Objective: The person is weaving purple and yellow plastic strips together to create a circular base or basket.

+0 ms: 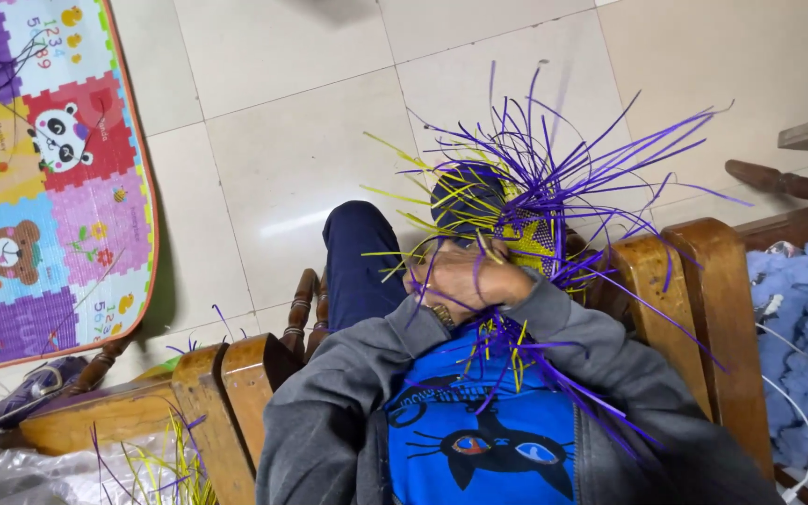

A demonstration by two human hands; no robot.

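I sit in a wooden chair on a pale tiled floor; one animal play mat lies at the floor's left edge, one blue blanket at the right. My left hand is closed over one half-woven basket of purple and yellow strips in my lap. My right hand is hidden behind it; I cannot tell its grip.

play mat left, blanket right
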